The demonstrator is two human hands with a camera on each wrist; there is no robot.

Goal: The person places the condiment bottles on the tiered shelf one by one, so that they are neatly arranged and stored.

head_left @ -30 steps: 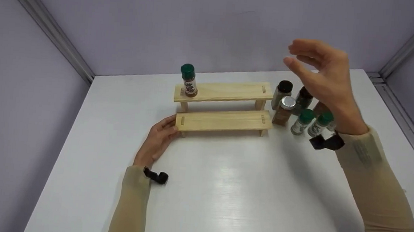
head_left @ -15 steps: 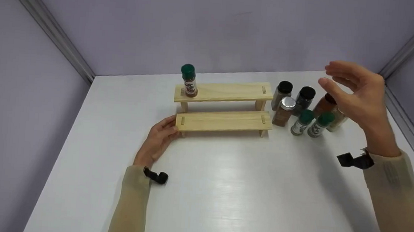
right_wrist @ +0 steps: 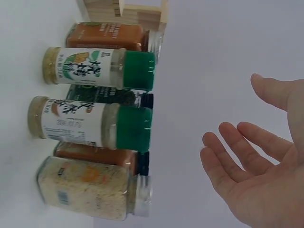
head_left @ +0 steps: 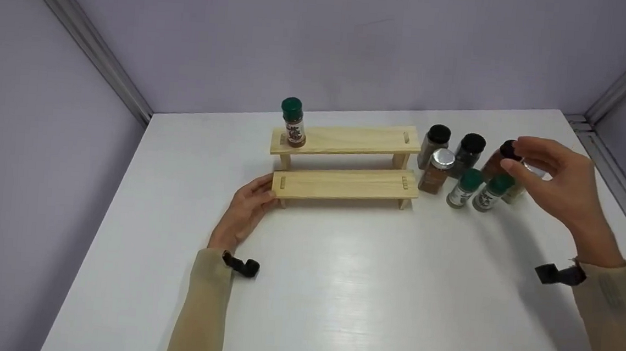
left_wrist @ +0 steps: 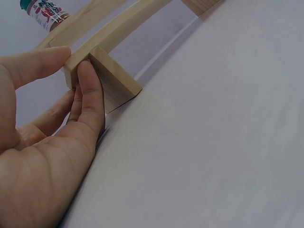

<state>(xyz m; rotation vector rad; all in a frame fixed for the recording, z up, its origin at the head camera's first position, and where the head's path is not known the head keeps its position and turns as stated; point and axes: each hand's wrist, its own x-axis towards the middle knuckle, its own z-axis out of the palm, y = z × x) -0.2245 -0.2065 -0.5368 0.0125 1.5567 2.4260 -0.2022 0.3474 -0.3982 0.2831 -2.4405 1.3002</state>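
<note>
My left hand [head_left: 242, 213] pinches the left end of the lower tier [head_left: 345, 184] of a light wooden two-step rack. In the left wrist view the thumb lies on the board's edge and a finger is beneath it, by the leg [left_wrist: 114, 78]. A green-capped spice bottle [head_left: 294, 123] stands upright at the left end of the upper tier [head_left: 357, 140]. My right hand [head_left: 566, 185] hovers above the spice jars at the right, fingers apart and holding nothing. Nearest to it is a clear jar of pale flakes [right_wrist: 85, 187], partly hidden in the head view.
Right of the rack stand two green-capped bottles [right_wrist: 83, 66], a silver-lidded brown jar [head_left: 435, 173] and several black-lidded jars [head_left: 469, 153], close together. The white table [head_left: 338, 287] ends at a pale wall [head_left: 354, 52] behind, with side panels left and right.
My right hand has moved right, then lowered toward the jars at the far right. The left hand keeps its hold on the rack; the head view has shifted slightly.
</note>
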